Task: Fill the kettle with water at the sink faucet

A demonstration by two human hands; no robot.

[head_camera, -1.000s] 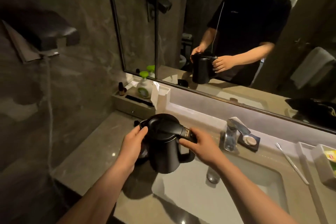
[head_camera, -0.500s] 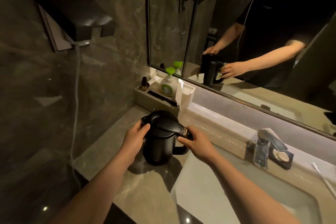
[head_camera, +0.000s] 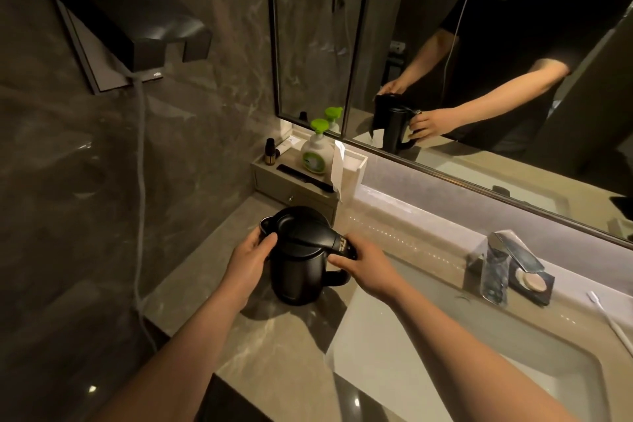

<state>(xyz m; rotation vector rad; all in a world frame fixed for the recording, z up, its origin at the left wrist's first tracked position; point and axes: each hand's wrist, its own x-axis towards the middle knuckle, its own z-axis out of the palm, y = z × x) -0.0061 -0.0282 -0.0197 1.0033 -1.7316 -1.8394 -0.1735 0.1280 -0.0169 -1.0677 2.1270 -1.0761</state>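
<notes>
Both hands are on the kettle: the right hand is wrapped round the top of the handle with the thumb up by the lid catch, and the left hand is cupped against the body below the spout, fingers closed on the rim. A second ago the kettle was held above the left edge of the sink, close to the faucet; half a second ago it was further left, and now it sits low over, and seemingly on, the worktop left of the sink, in front of the tray that carries the soap bottle. I cannot tell for certain that its base is touching the stone. The lid is shut throughout. Judging by that, the kettle has gone away from the water rather than toward it, most likely so it can be steadied while the lid is opened; filling has not begun and no water is running. For room: the kettle stands near the sink's left edge, with the handle reaching toward it, so there is little stone to its right before the drop into the basin. The tray is just behind, the wall well to the left, and a cord hangs down there from the wall unit. The way to the faucet is open over the basin, though a compact and a toothbrush lie along the back edge beyond it.
</notes>
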